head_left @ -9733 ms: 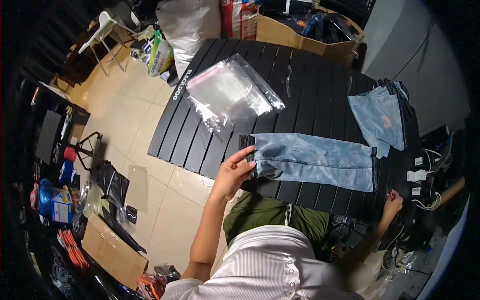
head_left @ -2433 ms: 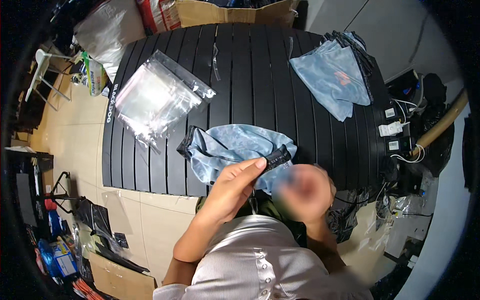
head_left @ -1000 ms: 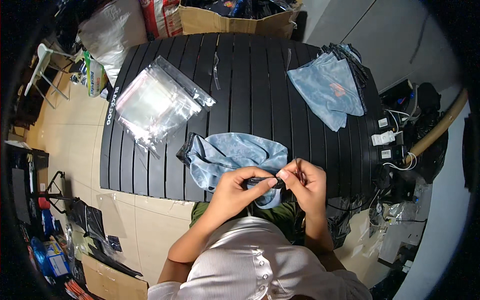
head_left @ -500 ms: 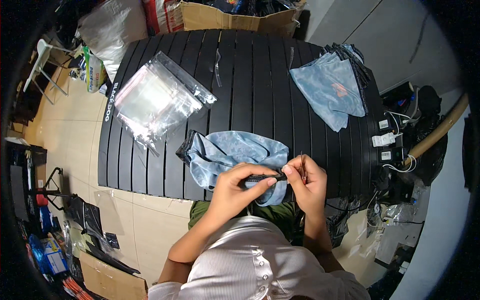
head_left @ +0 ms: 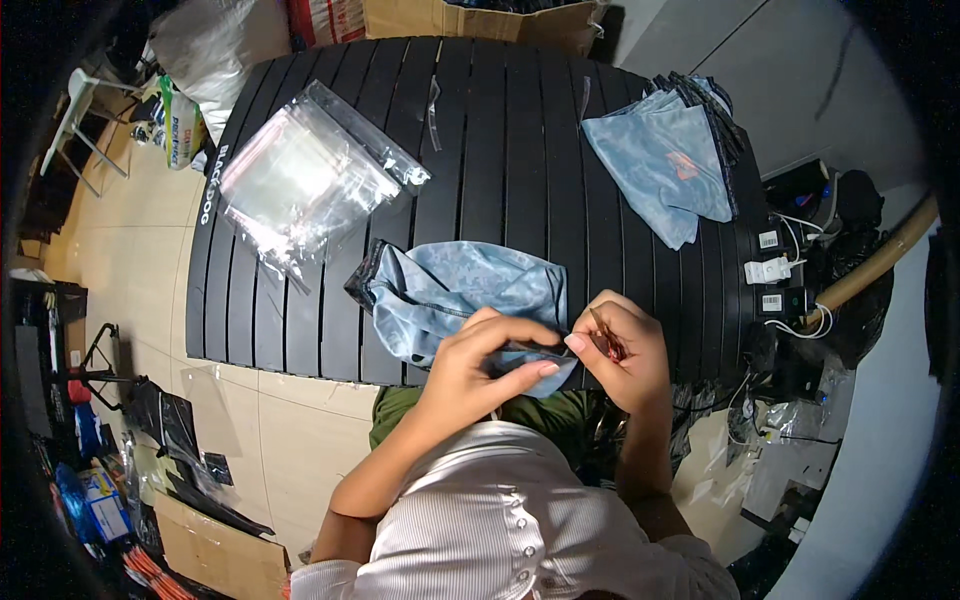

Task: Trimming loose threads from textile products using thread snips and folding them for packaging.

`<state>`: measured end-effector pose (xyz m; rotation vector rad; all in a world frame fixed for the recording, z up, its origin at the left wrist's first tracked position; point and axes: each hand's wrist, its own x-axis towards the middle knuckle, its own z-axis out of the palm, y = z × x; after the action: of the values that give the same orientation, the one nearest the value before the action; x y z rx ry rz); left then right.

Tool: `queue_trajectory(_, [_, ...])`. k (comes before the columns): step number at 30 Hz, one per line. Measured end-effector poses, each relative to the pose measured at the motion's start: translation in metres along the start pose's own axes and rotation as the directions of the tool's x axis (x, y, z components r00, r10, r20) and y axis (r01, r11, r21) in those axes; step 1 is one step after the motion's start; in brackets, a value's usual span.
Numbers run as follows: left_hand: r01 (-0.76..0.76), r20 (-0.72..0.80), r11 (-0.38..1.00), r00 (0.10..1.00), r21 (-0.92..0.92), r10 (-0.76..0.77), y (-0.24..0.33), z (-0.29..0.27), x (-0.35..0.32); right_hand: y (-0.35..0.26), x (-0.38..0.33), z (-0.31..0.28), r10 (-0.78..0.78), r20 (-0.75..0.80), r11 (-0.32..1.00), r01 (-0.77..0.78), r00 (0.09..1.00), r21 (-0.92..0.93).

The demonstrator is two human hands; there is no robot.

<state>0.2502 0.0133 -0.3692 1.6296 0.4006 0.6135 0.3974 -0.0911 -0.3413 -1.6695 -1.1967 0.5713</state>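
Top-down view of a person seated at 6 o'clock of a black slatted table. Both hands met at the table's near edge, over a crumpled light-blue denim garment lying at approx. the picture's centre. Left hand was closed narrow, thumb & fingers pinching a small dark piece at the garment's edge. Right hand was also closed narrow, pinching a thin reddish tool; can't tell what kind.

Vs. approx. 10 s earlier: the garment lay stretched flat along the near edge w/ the hands at its two ends; now it was bunched up w/ the hands together at 5 o'clock of it. In the last second the hands barely moved. That suggests fine work on one spot of the garment was under way.

Counted: 2 denim items, i.e. the one in hand & a folded denim piece at 2 o'clock, well apart; 1 stack of clear plastic bags at 10 o'clock; 1 cardboard box at 12 o'clock, beyond the table.
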Motion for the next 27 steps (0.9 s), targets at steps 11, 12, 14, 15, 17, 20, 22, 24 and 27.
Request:
queue_trajectory(11, [-0.119,0.155,0.993,0.981,0.004,0.117,-0.001,-0.003,0.009,0.003,-0.003,0.004,-0.05,-0.017,0.984,0.052,0.999,0.168])
queue_trajectory(12, [-0.095,0.154,0.995,0.984,0.017,0.092,-0.001,-0.004,0.009,-0.007,-0.004,0.001,0.063,0.04,0.984,-0.068,0.997,0.163])
queue_trajectory(14, [-0.042,0.124,0.999,0.992,0.008,0.04,0.004,-0.003,0.008,0.0,-0.009,0.0,0.099,0.057,0.983,-0.107,0.993,0.148])
queue_trajectory(15, [-0.042,0.126,0.999,0.991,0.009,0.041,0.003,-0.002,0.007,0.002,-0.011,-0.001,0.135,0.074,0.981,-0.144,0.988,0.133])
queue_trajectory(17, [-0.031,0.102,0.999,0.994,-0.007,0.031,-0.001,-0.003,0.005,0.001,-0.011,-0.003,0.148,0.039,0.986,-0.151,0.988,0.071])
queue_trajectory(20, [0.214,0.066,0.967,0.976,-0.141,-0.206,-0.001,-0.003,0.004,0.001,-0.009,-0.004,0.165,0.048,0.986,-0.166,0.985,0.031])
queue_trajectory(22, [0.255,0.072,0.954,0.966,-0.156,-0.247,0.001,-0.005,0.005,0.01,-0.009,-0.002,0.194,-0.015,0.977,-0.192,0.981,0.093])
queue_trajectory(24, [0.288,0.089,0.943,0.957,-0.165,-0.276,-0.001,-0.006,0.006,0.023,-0.009,-0.01,0.281,-0.115,0.96,-0.277,0.953,0.049])
queue_trajectory(27, [0.348,0.115,0.885,0.937,-0.31,-0.329,-0.009,-0.009,0.003,0.083,-0.015,-0.032,0.298,-0.286,0.947,-0.321,0.911,-0.033])
